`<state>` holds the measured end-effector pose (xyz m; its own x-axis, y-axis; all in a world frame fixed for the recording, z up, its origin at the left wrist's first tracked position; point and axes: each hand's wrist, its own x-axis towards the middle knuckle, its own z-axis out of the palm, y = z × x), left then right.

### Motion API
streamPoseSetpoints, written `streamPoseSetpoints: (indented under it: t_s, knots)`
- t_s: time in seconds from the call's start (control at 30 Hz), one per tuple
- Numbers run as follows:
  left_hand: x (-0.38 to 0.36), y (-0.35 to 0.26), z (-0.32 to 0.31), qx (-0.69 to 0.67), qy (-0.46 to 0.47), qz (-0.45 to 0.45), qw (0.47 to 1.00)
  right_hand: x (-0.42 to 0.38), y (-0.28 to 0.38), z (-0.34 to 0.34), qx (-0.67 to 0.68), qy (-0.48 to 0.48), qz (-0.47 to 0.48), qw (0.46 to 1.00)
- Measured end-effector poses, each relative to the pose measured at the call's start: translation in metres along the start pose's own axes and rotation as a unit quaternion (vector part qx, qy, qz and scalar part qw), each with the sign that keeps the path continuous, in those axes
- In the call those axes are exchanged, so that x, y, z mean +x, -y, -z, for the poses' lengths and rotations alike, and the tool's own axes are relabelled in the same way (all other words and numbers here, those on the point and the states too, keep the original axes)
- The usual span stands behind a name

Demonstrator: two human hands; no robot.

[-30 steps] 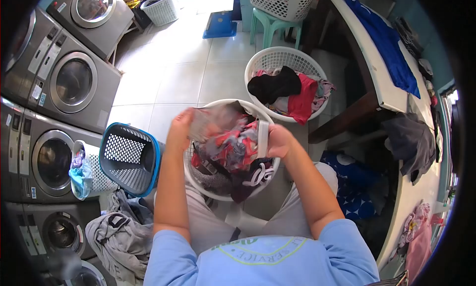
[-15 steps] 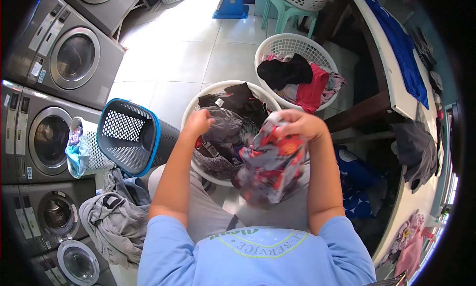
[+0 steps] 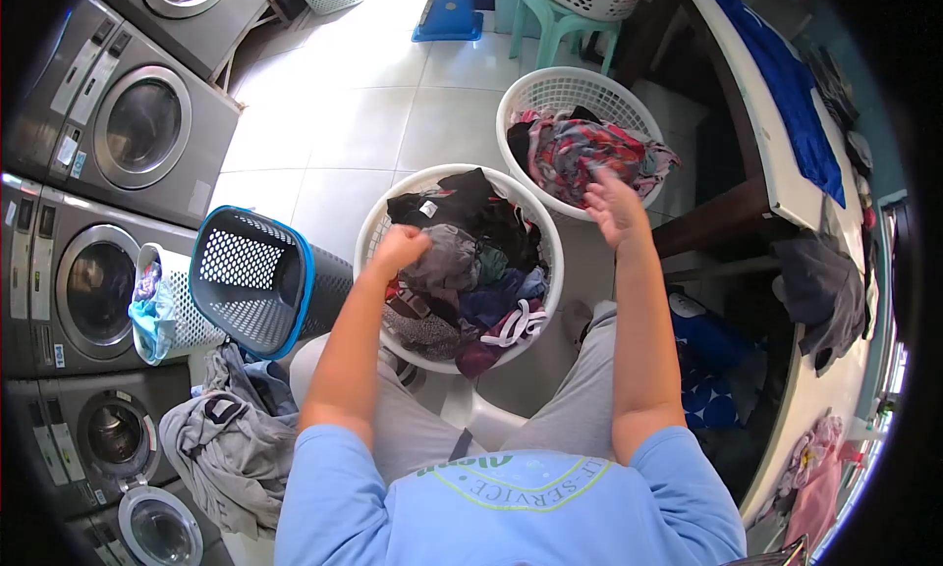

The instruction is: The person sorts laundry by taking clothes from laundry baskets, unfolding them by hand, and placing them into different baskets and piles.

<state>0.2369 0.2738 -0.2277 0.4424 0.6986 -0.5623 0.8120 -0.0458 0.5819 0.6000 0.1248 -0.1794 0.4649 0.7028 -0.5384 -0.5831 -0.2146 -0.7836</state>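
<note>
My left hand (image 3: 401,248) is closed over the left side of the near white basket (image 3: 557,271), at a grey garment (image 3: 442,257); what its fingers hold, if anything, is hidden. Dark clothes (image 3: 476,208) and a maroon piece with white straps (image 3: 513,323) lie in the same basket. My right hand (image 3: 615,209) is open, fingers spread and empty, at the near edge of the far white basket (image 3: 643,109). A red and grey patterned garment (image 3: 575,154) lies on top of the clothes there.
Washing machines (image 3: 142,129) line the left side. A dark blue-rimmed basket (image 3: 306,291) and a grey clothes pile (image 3: 231,453) are at the left. A green stool (image 3: 555,21) stands beyond the far basket. A table (image 3: 798,188) with clothes runs along the right.
The patterned garment has gone from my right hand over my lap to the far basket, covering the black and red clothes. My right hand has moved forward and opened.
</note>
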Motion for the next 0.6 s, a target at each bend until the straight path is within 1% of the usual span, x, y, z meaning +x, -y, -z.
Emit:
streamPoseSetpoints:
  t_s: [0.03, 0.07, 0.1, 0.13, 0.17, 0.2, 0.23, 0.27, 0.3, 0.33, 0.37, 0.4, 0.43, 0.47, 0.5, 0.53, 0.57, 0.6]
  knots:
    - [0.003, -0.004, 0.004, -0.192, 0.016, -0.012, 0.981, -0.020, 0.000, -0.017, -0.071, 0.075, 0.006, 0.995]
    - [-0.006, -0.016, 0.010, -0.191, 0.018, -0.015, 0.981, -0.050, 0.008, -0.042, -0.166, 0.091, 0.004, 0.982]
    - [-0.025, -0.038, 0.019, -0.360, 0.037, -0.028, 0.932, -0.073, 0.013, -0.063, -0.258, 0.105, 0.002, 0.960]
    - [-0.043, -0.057, 0.028, -0.517, 0.056, -0.041, 0.853, -0.072, 0.001, -0.067, -0.317, 0.183, 0.029, 0.930]
    - [-0.057, -0.068, 0.034, -0.517, 0.058, -0.043, 0.853, -0.066, -0.017, -0.067, -0.374, 0.259, 0.054, 0.889]
    - [-0.070, -0.077, 0.039, -0.586, 0.114, -0.110, 0.795, -0.060, -0.044, -0.070, -0.419, 0.258, 0.088, 0.866]
    - [-0.082, -0.083, 0.044, -0.645, 0.169, -0.174, 0.725, -0.059, -0.064, -0.075, -0.462, 0.255, 0.121, 0.840]
    - [-0.092, -0.085, 0.047, -0.662, 0.164, -0.218, 0.698, -0.064, -0.068, -0.085, -0.398, 0.291, 0.070, 0.867]
    - [-0.094, -0.081, 0.049, -0.660, 0.166, -0.218, 0.699, -0.069, -0.071, -0.095, -0.329, 0.325, 0.019, 0.886]
    - [-0.095, -0.077, 0.054, -0.671, 0.109, -0.224, 0.698, -0.067, -0.072, -0.103, -0.253, 0.325, -0.001, 0.911]
    - [-0.096, -0.074, 0.059, -0.681, 0.050, -0.229, 0.694, -0.065, -0.067, -0.102, -0.252, 0.325, 0.000, 0.912]
    - [-0.094, -0.071, 0.069, -0.670, -0.011, -0.187, 0.718, -0.063, -0.059, -0.098, -0.109, 0.303, -0.010, 0.947]
    - [-0.083, -0.060, 0.079, -0.670, -0.011, -0.189, 0.718, -0.064, -0.046, -0.096, 0.036, 0.276, -0.019, 0.960]
    - [-0.067, -0.042, 0.089, -0.432, -0.150, -0.211, 0.864, -0.068, -0.025, -0.096, 0.073, 0.262, 0.006, 0.962]
    - [-0.058, -0.032, 0.094, -0.153, -0.276, -0.212, 0.925, -0.070, -0.006, -0.089, 0.039, 0.260, 0.009, 0.965]
    - [-0.062, -0.038, 0.095, -0.153, -0.277, -0.213, 0.924, -0.067, 0.000, -0.081, 0.002, 0.270, 0.021, 0.963]
    - [-0.069, -0.045, 0.095, -0.251, -0.292, -0.215, 0.897, -0.065, 0.002, -0.076, -0.033, 0.279, 0.033, 0.959]
    - [-0.072, -0.050, 0.096, -0.346, -0.304, -0.215, 0.861, -0.063, 0.002, -0.073, -0.033, 0.280, 0.034, 0.959]
